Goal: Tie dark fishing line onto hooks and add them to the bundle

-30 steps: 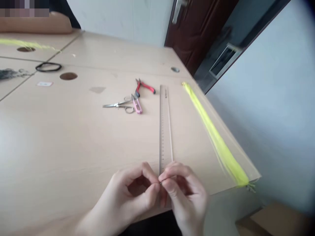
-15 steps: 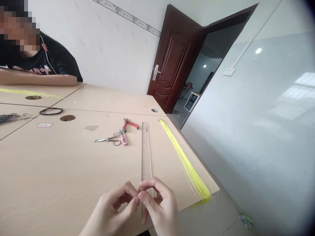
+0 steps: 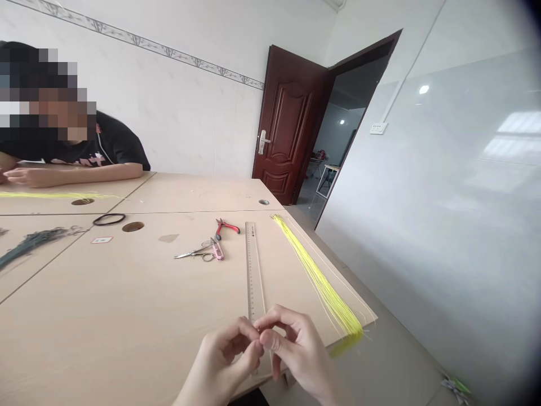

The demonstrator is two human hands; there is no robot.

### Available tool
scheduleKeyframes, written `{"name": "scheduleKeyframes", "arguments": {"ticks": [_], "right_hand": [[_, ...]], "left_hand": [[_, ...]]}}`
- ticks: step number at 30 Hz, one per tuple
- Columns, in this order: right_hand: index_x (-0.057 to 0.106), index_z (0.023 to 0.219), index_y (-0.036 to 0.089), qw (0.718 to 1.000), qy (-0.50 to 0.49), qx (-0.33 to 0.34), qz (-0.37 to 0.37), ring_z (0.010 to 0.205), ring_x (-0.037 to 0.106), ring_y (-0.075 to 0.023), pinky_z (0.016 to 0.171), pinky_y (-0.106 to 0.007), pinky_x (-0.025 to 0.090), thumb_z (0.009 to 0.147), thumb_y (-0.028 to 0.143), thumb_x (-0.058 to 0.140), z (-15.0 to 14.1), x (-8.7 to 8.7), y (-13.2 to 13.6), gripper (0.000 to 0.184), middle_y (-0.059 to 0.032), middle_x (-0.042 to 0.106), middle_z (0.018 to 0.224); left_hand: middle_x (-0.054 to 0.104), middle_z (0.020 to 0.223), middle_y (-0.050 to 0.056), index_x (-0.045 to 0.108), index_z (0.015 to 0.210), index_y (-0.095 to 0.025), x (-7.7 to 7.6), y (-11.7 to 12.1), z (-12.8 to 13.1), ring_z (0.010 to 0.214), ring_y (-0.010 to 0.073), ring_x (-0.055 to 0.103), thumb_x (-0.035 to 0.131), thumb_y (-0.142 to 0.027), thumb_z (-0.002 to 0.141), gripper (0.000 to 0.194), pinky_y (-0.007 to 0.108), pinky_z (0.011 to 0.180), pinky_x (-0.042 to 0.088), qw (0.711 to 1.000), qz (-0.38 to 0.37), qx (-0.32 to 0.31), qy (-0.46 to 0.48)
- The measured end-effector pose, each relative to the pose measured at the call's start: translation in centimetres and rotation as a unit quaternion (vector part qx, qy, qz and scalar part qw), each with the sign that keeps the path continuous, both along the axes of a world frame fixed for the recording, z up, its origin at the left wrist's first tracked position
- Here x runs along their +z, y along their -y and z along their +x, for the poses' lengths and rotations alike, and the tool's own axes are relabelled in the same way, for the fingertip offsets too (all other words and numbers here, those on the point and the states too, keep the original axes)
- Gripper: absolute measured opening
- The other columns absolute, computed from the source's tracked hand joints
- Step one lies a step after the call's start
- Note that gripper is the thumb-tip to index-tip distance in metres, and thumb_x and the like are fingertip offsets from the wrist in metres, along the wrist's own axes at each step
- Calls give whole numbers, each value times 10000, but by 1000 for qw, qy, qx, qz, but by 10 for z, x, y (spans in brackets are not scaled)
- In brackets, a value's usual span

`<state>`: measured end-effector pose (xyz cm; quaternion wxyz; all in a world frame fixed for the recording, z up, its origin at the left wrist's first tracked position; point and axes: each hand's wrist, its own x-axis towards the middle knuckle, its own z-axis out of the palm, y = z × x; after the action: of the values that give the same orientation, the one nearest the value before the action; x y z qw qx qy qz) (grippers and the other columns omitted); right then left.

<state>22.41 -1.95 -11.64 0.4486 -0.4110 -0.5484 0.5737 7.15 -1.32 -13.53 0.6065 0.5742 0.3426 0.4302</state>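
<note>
My left hand (image 3: 226, 361) and my right hand (image 3: 296, 352) meet at the near edge of the wooden table (image 3: 127, 304), fingertips pinched together on something too small to make out. They hover over the near end of a long clear ruler (image 3: 253, 265). A bundle of yellow strands (image 3: 316, 279) lies just right of the ruler, along the table's right edge, its near end hanging over the edge.
Steel scissors (image 3: 195, 252), pink thread snips (image 3: 217, 251) and red-handled pliers (image 3: 226, 226) lie mid-table. Farther left are a black loop (image 3: 109, 219), a cable hole (image 3: 132, 226) and dark strands (image 3: 29, 242). A seated person's arm (image 3: 71, 173) rests on the far table. A brown door (image 3: 285, 141) stands open.
The view has tilted upward, bringing the wall, door and the seated person into sight. My hands stay pinched together over the ruler's near end, now lower in the picture.
</note>
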Motion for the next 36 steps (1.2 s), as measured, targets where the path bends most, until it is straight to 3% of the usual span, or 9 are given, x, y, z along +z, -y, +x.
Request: {"name": "scheduleKeyframes", "arguments": {"ticks": [4,9,15,18,27,31,36], "right_hand": [[664,862,143,1000,4,18,1,437,529,-47,371,-143,443,756,374,694,14,6,0,256,16,557,710],[647,838,143,999,13,51,5,592,643,-141,395,-164,465,740,359,711,28,17,-1,246,-7,595,711],[663,917,153,996,67,52,22,567,611,-107,408,-179,481,852,434,556,35,28,0,307,-17,600,743],[650,890,176,992,116,41,16,627,625,-129,442,-200,496,831,433,583,38,32,1,272,-13,615,783],[660,794,251,948,318,11,3,534,554,-59,485,-174,416,821,341,591,48,43,9,117,60,664,807],[614,772,239,934,356,3,15,510,542,-56,458,-169,381,840,347,551,47,43,8,142,74,625,721],[575,816,226,931,361,-28,38,525,583,-62,497,-196,449,872,411,497,60,49,-7,208,54,606,842]], "left_hand": [[564,593,-9,557,683,-157,5,3,9,563,107,506,604,-401,810,279,204,563,411,1000,-10,-9,-6],[514,558,-30,546,699,-150,14,6,21,550,95,490,594,-424,811,300,203,565,404,1000,-25,-8,-1],[557,634,-24,514,717,-158,23,8,28,572,88,519,545,-439,838,308,205,597,418,1000,-31,-2,3],[552,598,-22,526,702,-153,25,7,27,563,90,502,556,-415,829,293,200,573,405,999,-33,-9,-25],[580,629,6,613,689,-140,19,0,27,607,125,494,612,-340,770,216,224,566,374,990,-22,-14,-138],[597,640,19,617,703,-136,17,-3,28,588,127,498,578,-384,788,265,229,550,381,988,-21,-19,-149],[617,665,25,608,722,-139,15,2,33,602,127,524,543,-321,801,209,227,578,411,990,-15,-33,-139]]}}
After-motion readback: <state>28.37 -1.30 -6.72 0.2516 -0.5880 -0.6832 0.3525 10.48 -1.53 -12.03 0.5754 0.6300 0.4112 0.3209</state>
